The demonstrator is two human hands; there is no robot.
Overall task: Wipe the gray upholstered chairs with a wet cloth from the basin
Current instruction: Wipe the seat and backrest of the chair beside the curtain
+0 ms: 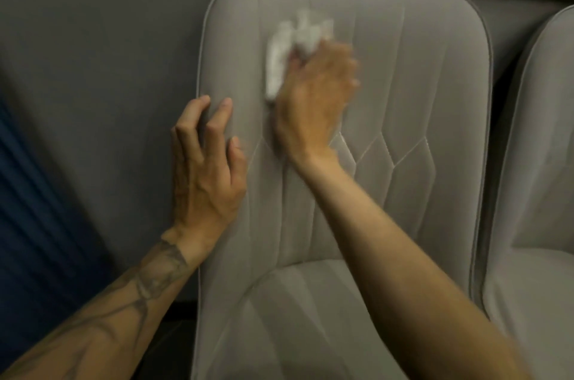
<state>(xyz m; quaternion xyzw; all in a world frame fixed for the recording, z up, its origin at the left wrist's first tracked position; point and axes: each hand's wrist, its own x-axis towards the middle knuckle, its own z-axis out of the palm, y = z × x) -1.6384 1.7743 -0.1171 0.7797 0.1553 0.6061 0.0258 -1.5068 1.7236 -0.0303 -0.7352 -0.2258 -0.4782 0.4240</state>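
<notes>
A gray upholstered chair (419, 84) with stitched seams fills the middle of the view, backrest above and seat below. My right hand (313, 106) presses a crumpled white cloth (292, 47) against the upper middle of the backrest; both are blurred by motion. My left hand (205, 168) rests flat on the backrest's left edge, fingers spread over the piping, holding nothing. The basin is out of sight.
A second gray chair (540, 193) stands close on the right, only its left part visible. A gray wall (93, 53) rises behind the chairs. A dark blue ribbed surface (37, 209) lies at the left edge.
</notes>
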